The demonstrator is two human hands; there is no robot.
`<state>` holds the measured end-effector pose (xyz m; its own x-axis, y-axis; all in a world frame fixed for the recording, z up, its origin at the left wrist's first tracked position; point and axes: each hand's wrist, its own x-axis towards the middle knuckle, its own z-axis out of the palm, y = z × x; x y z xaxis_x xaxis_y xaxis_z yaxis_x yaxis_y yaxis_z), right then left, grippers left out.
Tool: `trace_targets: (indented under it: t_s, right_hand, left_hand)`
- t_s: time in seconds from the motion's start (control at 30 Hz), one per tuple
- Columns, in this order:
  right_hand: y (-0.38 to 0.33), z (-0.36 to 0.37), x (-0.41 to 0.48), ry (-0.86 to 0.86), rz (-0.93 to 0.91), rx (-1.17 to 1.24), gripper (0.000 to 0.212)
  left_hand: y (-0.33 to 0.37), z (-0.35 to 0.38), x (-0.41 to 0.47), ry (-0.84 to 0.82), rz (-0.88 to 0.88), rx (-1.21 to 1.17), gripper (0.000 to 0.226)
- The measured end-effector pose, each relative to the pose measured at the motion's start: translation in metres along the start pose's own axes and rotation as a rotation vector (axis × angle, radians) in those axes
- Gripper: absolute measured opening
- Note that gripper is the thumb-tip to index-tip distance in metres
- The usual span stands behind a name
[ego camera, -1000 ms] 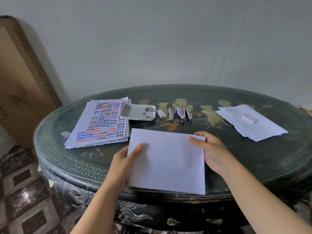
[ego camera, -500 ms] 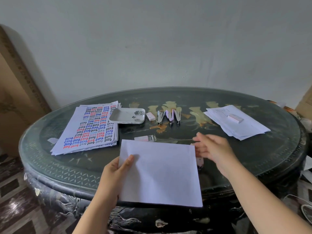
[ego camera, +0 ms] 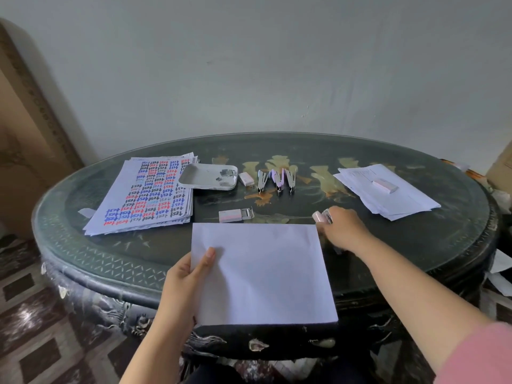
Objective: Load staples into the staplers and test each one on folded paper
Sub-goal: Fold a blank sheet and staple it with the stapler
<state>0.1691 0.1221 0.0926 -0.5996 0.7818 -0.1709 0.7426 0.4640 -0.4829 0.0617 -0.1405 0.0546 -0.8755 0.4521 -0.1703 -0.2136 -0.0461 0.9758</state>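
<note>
**Stapler gripped, paper unmarked**

My left grip (ego camera: 191, 275) pinched the folded paper (ego camera: 266, 273) by its left edge, thumb on top. The sheet lay at the near edge of the surface (ego camera: 415, 242) and hung slightly over it. My right grip (ego camera: 343, 231) was curled round a small pink stapler (ego camera: 321, 216), just beyond the paper's far right corner.

I saw no staple in the paper, so I judged that the test of this stapler had not yet begun. Three more staplers (ego camera: 277, 180) lay splayed open toward the far edge, beside a staple box (ego camera: 246, 179) and a white tray (ego camera: 207, 177). Whether they were loaded I could not tell. A pink-and-white piece with a metal end (ego camera: 235, 215) lay just beyond the paper's far edge. By my reckoning, most of the task was left.
</note>
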Motion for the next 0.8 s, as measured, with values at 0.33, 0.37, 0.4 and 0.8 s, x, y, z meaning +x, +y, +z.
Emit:
trace_targets:
  t_s: [0.33,0.37,0.4,0.8]
  right_hand:
    - [-0.062,-0.066,-0.026,-0.594,-0.391,0.084,0.034]
    - [-0.071,-0.066,-0.03,-0.597,-0.447,0.007,0.039]
    - [-0.08,-0.064,-0.035,-0.591,-0.503,-0.079,0.04]
    - [-0.128,-0.046,-0.045,-0.701,-0.697,-0.488,0.033]
  left_hand:
    - [-0.008,0.016,-0.028,-0.051,0.035,0.065,0.015]
    - [-0.009,0.018,-0.03,-0.064,0.035,0.07,0.015]
    - [-0.009,0.02,-0.033,-0.077,0.035,0.07,0.015]
    - [-0.013,0.026,-0.052,-0.172,0.015,0.012,0.018]
